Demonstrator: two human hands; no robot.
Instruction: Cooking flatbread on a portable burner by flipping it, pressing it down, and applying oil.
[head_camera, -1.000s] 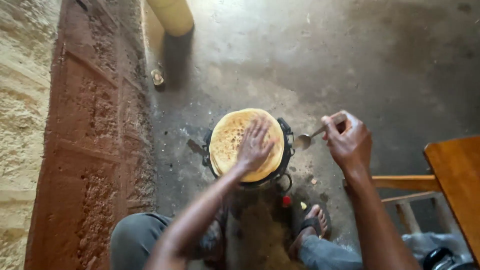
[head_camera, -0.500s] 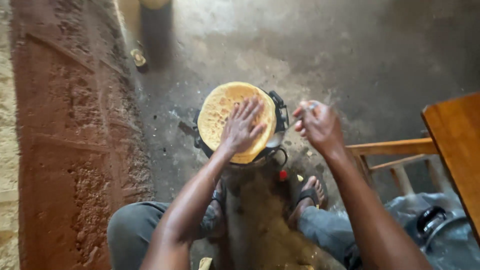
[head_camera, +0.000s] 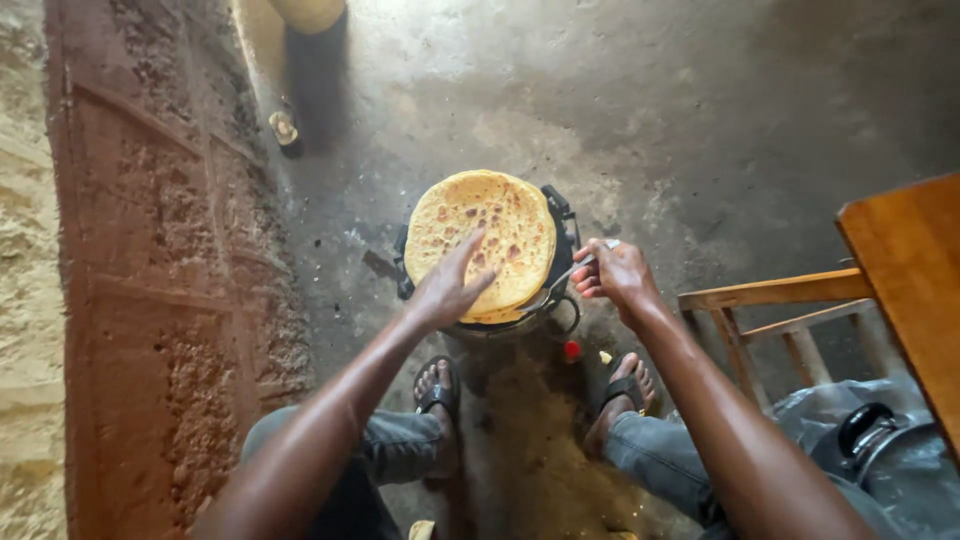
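A round yellow flatbread (head_camera: 480, 235) with brown spots lies on a black pan (head_camera: 560, 240) over a small stove on the concrete floor. My left hand (head_camera: 450, 285) rests flat on the near edge of the flatbread, fingers spread. My right hand (head_camera: 612, 275) grips a metal spoon (head_camera: 560, 282) whose tip slides under the right edge of the bread. My two feet in sandals stand just below the stove.
A rusty brown metal door (head_camera: 150, 300) runs along the left. A wooden stool (head_camera: 800, 300) and a wooden tabletop (head_camera: 915, 280) stand at the right. A dark pot on clear plastic (head_camera: 865, 440) sits lower right. A yellow container (head_camera: 305, 12) stands at the top.
My right hand has come in from the right and put the spoon under the bread's edge. My left hand has slid from the bread's middle to its near edge.
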